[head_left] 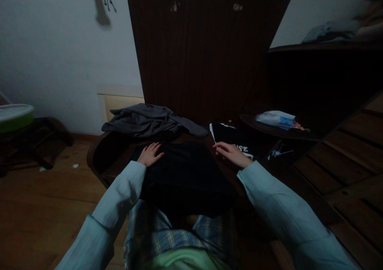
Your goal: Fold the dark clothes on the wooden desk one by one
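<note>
A black piece of cloth, likely a garment (185,174), lies spread over the dark wooden top, its near edge hanging toward my lap. My left hand (150,154) rests on its far left corner, palm down with the fingers spread. Just beyond the cloth's right edge is my right hand (231,153), fingers loosely bent and nothing seen in them; whether it touches the surface I cannot tell. Partly behind that hand is a folded black item with white lettering (225,134). A crumpled grey garment (149,120) sits at the back left.
A dark wooden panel (203,54) rises behind the surface. To the right, a small shelf (257,127) bears a plastic packet (277,119), with a higher shelf (329,47) above. On the far left, a green tub (18,120) stands on a dark stool (38,138).
</note>
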A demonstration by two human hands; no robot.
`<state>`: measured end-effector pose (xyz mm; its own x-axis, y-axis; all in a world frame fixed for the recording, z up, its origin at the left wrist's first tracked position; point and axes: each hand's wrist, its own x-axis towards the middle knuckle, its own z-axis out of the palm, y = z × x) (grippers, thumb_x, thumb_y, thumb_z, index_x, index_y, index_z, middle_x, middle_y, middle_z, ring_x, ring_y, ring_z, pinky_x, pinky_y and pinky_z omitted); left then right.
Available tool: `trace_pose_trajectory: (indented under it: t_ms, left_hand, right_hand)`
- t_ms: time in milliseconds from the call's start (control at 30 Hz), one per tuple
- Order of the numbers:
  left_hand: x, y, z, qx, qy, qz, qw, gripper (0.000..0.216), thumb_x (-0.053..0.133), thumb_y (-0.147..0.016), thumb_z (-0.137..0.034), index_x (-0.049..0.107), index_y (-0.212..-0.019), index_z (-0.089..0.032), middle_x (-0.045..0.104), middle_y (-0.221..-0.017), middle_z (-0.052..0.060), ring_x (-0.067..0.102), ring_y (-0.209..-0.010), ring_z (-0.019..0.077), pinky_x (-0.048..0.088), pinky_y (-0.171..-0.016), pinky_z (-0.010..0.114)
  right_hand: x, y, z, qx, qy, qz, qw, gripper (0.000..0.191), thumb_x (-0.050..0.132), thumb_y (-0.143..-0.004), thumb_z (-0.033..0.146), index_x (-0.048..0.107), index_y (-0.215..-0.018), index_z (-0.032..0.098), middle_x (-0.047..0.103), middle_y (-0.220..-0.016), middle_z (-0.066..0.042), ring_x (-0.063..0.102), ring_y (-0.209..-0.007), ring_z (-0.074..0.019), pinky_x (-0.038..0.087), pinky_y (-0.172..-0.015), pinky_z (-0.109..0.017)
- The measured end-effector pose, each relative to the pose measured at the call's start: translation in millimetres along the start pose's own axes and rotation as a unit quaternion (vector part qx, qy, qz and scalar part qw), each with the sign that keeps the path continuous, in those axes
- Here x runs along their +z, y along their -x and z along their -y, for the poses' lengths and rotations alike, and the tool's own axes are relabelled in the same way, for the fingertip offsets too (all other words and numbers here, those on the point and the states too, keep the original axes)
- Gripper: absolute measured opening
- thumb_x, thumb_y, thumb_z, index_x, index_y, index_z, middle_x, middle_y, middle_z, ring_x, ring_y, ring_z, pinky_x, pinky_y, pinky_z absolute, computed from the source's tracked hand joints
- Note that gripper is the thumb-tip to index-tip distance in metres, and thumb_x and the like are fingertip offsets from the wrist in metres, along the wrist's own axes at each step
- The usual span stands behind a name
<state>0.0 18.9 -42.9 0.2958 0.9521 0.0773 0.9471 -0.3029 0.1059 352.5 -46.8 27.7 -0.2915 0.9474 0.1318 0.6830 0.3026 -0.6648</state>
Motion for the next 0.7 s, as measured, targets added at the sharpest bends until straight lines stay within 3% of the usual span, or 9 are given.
trace_pose_trajectory:
  t_ms: [133, 300, 433, 700]
  left_hand:
    - [0, 0, 0, 0.0, -0.005, -0.002, 1.0, 0.057, 0.027, -0.082, -0.05, 0.031, -0.131, -0.021, 0.032, -0.138, 0.006, 0.025, -0.128, 0.0214, 0.022, -0.102, 0.042]
    - [-1, 0, -1, -0.005, -0.011, 0.005, 1.0, 0.057, 0.026, -0.083, -0.05, 0.03, -0.132, -0.02, 0.03, -0.139, 0.005, 0.023, -0.128, 0.0202, 0.021, -0.103, 0.04]
    - [-1, 1, -1, -0.003, -0.012, 0.009, 1.0, 0.056, 0.024, -0.083, -0.05, 0.029, -0.132, -0.022, 0.028, -0.14, 0.004, 0.022, -0.129, 0.0192, 0.02, -0.103, 0.041]
    - [-1, 3, -7, -0.002, -0.005, 0.027, 1.0, 0.057, 0.024, -0.084, -0.049, 0.026, -0.133, -0.021, 0.023, -0.142, 0.004, 0.017, -0.13, 0.0188, 0.018, -0.103, 0.042]
  right_hand:
    - [26, -12, -14, -0.068, 0.073, 0.006, 0.995, 0.031, 0.04, -0.081, 0.03, 0.054, -0.106, 0.017, 0.062, -0.102, -0.008, 0.058, -0.091, -0.0166, 0.044, -0.082, -0.033]
    - [71, -15, -14, -0.12, 0.202, 0.03, 0.972, 0.044, 0.039, -0.084, 0.032, 0.041, -0.124, 0.015, 0.038, -0.134, -0.011, 0.03, -0.125, -0.0203, 0.025, -0.102, -0.041]
    - [91, -14, -17, -0.095, 0.268, 0.044, 0.958, 0.051, 0.03, -0.087, 0.042, 0.033, -0.131, 0.016, 0.028, -0.139, -0.009, 0.021, -0.129, -0.0203, 0.021, -0.104, -0.043]
    - [90, -9, -24, -0.088, 0.285, 0.051, 0.953, 0.054, 0.023, -0.087, 0.047, 0.03, -0.133, 0.018, 0.026, -0.14, -0.008, 0.019, -0.13, -0.0189, 0.021, -0.104, -0.042]
